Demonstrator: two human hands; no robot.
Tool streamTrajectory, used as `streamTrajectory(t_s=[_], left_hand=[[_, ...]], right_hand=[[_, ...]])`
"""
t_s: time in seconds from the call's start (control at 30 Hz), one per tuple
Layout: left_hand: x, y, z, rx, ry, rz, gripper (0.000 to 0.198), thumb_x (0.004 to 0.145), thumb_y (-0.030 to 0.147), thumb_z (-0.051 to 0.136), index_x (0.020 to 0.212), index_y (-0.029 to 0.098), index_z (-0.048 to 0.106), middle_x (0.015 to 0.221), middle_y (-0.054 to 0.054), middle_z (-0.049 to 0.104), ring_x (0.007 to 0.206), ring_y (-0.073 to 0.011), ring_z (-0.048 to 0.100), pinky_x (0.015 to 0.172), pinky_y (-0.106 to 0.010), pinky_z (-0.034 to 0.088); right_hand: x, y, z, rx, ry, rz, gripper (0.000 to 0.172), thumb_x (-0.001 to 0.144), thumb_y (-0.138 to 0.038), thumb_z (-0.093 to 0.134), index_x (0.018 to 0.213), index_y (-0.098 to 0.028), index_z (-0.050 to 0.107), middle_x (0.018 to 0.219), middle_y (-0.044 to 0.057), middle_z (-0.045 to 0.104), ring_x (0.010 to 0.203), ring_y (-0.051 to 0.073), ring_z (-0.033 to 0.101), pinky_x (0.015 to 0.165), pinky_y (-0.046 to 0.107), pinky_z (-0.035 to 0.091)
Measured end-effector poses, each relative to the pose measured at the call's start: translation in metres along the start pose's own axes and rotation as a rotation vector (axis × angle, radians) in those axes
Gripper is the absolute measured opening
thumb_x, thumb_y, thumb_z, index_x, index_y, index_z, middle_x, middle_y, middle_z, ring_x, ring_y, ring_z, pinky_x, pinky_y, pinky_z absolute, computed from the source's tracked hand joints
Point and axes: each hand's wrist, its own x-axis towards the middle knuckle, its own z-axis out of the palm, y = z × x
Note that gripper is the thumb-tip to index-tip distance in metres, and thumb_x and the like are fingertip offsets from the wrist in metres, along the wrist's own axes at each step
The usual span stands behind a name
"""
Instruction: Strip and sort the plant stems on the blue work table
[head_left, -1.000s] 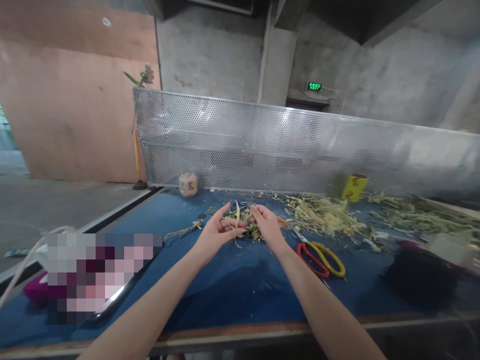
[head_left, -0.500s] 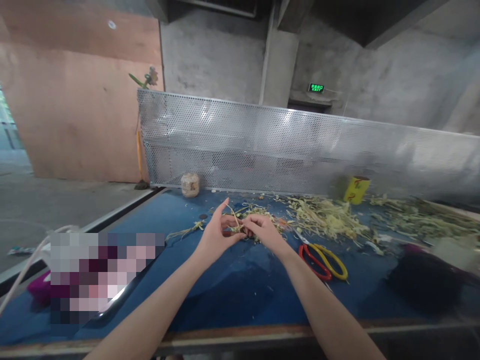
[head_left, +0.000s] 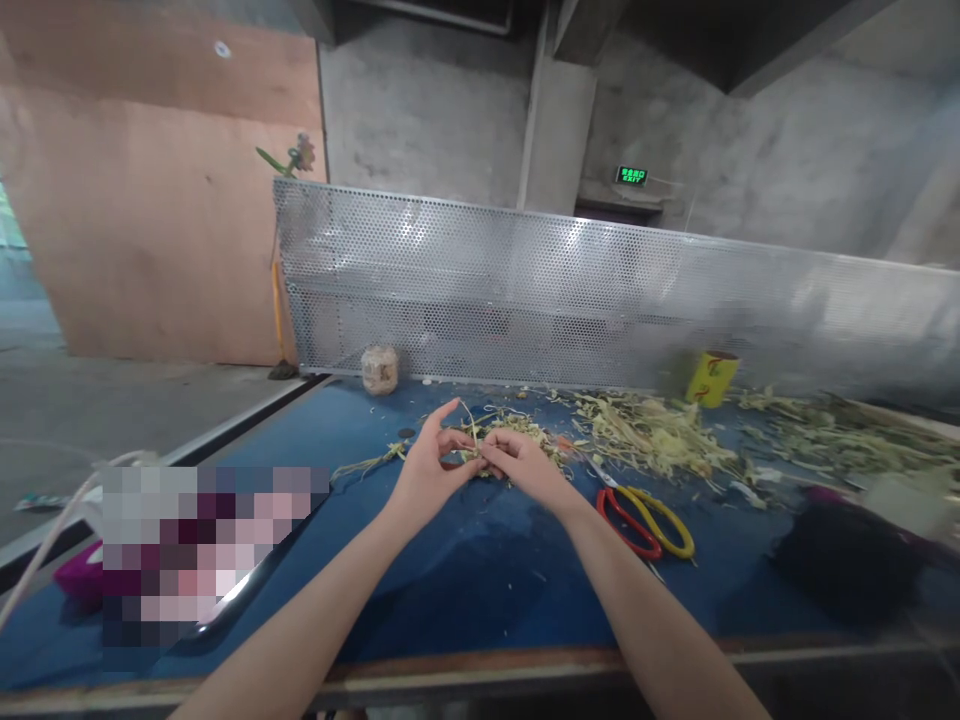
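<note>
My left hand [head_left: 433, 460] and my right hand [head_left: 523, 462] meet over the middle of the blue table. A thin pale plant strand [head_left: 472, 418] rises in a curve from between their fingertips. The left thumb and fingers pinch near its lower end, with the index finger pointing up. Closed in a pinch, the right fingertips touch the same spot; the exact hold is partly hidden. Behind the hands lies a small heap of pale green plant strips [head_left: 536, 432]. Scissors [head_left: 645, 518] with one red and one yellow handle rest right of my right hand.
A larger pile of dry strips [head_left: 656, 432] spreads to the right, near a yellow can [head_left: 712, 379]. A whitish roll [head_left: 379, 370] stands before the perforated metal screen [head_left: 480, 290]. At left lies a blurred-out flat device [head_left: 225, 560]; a dark bundle [head_left: 847, 550] sits at right.
The strand stands more upright and curved between the fingertips. My right fingers have shifted slightly left, closer to the left ones. Everything else stays put.
</note>
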Motion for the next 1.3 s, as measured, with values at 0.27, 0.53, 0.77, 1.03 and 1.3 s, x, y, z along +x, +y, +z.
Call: streamTrajectory(t_s=[0.27, 0.53, 0.77, 1.03, 1.3], left_hand=[[-0.003, 0.007, 0.005, -0.097, 0.039, 0.032, 0.077, 0.066, 0.023, 0.061, 0.130, 0.022, 0.018, 0.077, -0.002, 0.054, 0.074, -0.0171, 0.056, 0.051, -0.025, 0.051], [-0.003, 0.013, 0.010, -0.254, 0.060, 0.017, 0.073, 0.068, 0.022, 0.060, 0.127, 0.025, 0.017, 0.079, 0.001, 0.051, 0.067, -0.0124, 0.054, 0.051, -0.027, 0.054], [-0.002, 0.016, 0.005, -0.299, 0.117, -0.009, 0.069, 0.063, 0.024, 0.064, 0.120, 0.022, 0.025, 0.077, 0.000, 0.055, 0.070, -0.0145, 0.055, 0.048, -0.027, 0.054], [0.001, 0.016, 0.001, -0.237, 0.109, -0.074, 0.077, 0.065, 0.027, 0.062, 0.128, 0.023, 0.017, 0.079, -0.003, 0.059, 0.062, -0.0142, 0.057, 0.036, -0.019, 0.048], [0.000, 0.009, 0.001, -0.096, 0.126, -0.021, 0.083, 0.062, 0.028, 0.064, 0.130, 0.019, 0.017, 0.079, -0.004, 0.058, 0.071, -0.0186, 0.057, 0.032, -0.017, 0.042]], right_hand=[[0.000, -0.003, -0.003, 0.074, 0.000, -0.030, 0.027, 0.076, -0.037, 0.049, 0.059, -0.017, 0.049, 0.048, -0.006, 0.038, 0.045, 0.007, 0.037, 0.048, 0.020, 0.030], [0.001, 0.000, 0.003, 0.151, 0.108, -0.109, 0.024, 0.077, -0.033, 0.050, 0.059, -0.017, 0.048, 0.051, -0.004, 0.042, 0.047, 0.007, 0.039, 0.049, 0.021, 0.031], [0.001, 0.001, 0.006, 0.207, 0.139, -0.113, 0.025, 0.076, -0.035, 0.049, 0.058, -0.018, 0.045, 0.052, -0.004, 0.041, 0.048, 0.007, 0.036, 0.050, 0.021, 0.031], [0.002, 0.000, 0.005, 0.166, 0.092, -0.083, 0.024, 0.077, -0.031, 0.047, 0.057, -0.018, 0.042, 0.049, -0.005, 0.042, 0.045, 0.007, 0.037, 0.049, 0.021, 0.031], [0.003, 0.001, 0.005, 0.126, 0.182, -0.101, 0.024, 0.080, -0.035, 0.044, 0.062, -0.018, 0.043, 0.052, -0.005, 0.043, 0.049, 0.008, 0.040, 0.052, 0.021, 0.035]])
